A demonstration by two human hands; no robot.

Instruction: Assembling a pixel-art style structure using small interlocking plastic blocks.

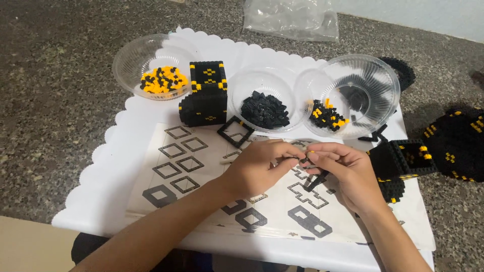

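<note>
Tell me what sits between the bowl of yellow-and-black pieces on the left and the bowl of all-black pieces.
In the head view, a black block structure with yellow markings stands between the left bowl and the black-piece bowl.

Two bare forearms entered from bottom edge. Left hand (257,168) and right hand (348,174) were both bare: no gloves, rings, watch or bracelets showed. No sleeve reached wrists or forearms in view. Fingernails were short, unpainted as far as could be told. Dark garment, likely black, showed at bottom edge beneath left forearm; details unclear.
</note>
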